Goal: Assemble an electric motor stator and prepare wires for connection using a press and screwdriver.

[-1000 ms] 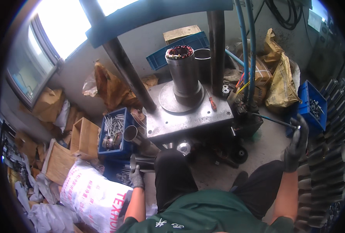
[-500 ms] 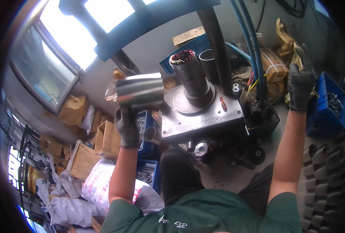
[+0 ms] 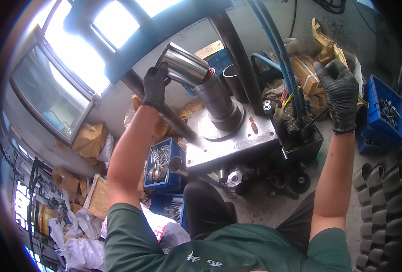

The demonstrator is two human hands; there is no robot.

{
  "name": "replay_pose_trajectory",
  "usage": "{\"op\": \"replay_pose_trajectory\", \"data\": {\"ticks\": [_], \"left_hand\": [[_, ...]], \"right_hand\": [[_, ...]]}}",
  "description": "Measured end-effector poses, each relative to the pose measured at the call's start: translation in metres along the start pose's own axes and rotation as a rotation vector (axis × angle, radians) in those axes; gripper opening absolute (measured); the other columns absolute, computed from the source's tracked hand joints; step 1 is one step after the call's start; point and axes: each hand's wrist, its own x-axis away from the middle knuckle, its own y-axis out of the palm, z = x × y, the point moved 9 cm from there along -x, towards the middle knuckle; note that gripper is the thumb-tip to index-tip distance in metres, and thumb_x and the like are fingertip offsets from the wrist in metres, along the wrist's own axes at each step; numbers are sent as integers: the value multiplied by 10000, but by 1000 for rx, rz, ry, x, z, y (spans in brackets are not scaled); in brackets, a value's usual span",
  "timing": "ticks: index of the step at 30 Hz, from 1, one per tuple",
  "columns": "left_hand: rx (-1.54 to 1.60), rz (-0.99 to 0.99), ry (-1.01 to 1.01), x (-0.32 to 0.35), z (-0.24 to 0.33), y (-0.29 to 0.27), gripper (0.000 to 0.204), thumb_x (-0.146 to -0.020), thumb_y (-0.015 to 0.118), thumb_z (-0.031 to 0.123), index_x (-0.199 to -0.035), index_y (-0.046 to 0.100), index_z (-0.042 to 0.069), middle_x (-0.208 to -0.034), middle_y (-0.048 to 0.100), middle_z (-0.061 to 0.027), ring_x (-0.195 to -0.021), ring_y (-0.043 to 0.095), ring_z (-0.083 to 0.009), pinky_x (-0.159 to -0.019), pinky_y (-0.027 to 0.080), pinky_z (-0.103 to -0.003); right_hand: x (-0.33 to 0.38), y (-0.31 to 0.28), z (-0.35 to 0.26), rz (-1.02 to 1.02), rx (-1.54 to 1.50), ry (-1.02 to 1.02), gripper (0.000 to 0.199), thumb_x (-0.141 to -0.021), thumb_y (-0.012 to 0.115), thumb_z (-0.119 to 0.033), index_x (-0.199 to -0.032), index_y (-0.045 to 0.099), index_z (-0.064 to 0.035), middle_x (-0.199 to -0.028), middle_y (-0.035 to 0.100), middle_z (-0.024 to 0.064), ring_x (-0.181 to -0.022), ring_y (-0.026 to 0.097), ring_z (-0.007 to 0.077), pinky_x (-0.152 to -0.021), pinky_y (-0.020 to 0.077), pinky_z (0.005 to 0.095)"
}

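Note:
A shiny metal sleeve (image 3: 186, 65) is in my gloved left hand (image 3: 154, 86), gripped at its upper left end. The sleeve is tilted, and its lower right end is over the top of a dark metal cylinder (image 3: 215, 97). A little of the red winding (image 3: 209, 72) shows at that top; the sleeve hides most of it. The cylinder stands on a round base on the press's steel plate (image 3: 230, 145). My gloved right hand (image 3: 340, 93) is raised at the right, in front of the cardboard box. Its fingers are bent but apart, with nothing seen in them.
A red-handled screwdriver (image 3: 253, 125) lies on the plate. Dark press columns (image 3: 237, 54) rise behind it, with blue hoses (image 3: 280, 50) alongside. Blue bins of metal parts stand at left (image 3: 160, 163) and right (image 3: 384, 111). Rows of grey curved pieces (image 3: 377, 195) cover the right floor.
My left hand has carried the sleeve to the right, from beside the dark cylinder to its top, and tilted it. My right hand has come slightly nearer and left.

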Motion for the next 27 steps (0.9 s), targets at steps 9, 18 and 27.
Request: {"op": "replay_pose_trajectory", "data": {"ticks": [9,18,27], "left_hand": [[-299,-249,44,-45,26,44,502,-887,768,491,-1036,652,25,-897,635,-45,-803,616,-136,-714,531,-303],[-256,-329,98,-39,27,52,439,-900,762,485,-970,632,72,-895,627,-25,-797,605,-124,-715,528,-305],[-373,-326,62,-41,25,47,470,-902,730,533,-963,623,80,-890,609,-23,-813,588,-126,-761,536,-314]], "right_hand": [[4,-1,20,34,-240,146,465,-990,682,-436,-869,730,10,-727,694,67,-678,642,146,-681,517,314],[9,4,17,-49,-485,55,420,-1057,586,-379,-1257,701,-28,-1025,733,69,-924,679,131,-828,545,281],[18,1,-13,-132,67,-188,295,-999,644,-149,-1264,688,-27,-1102,735,127,-1025,699,205,-937,544,320]]}}
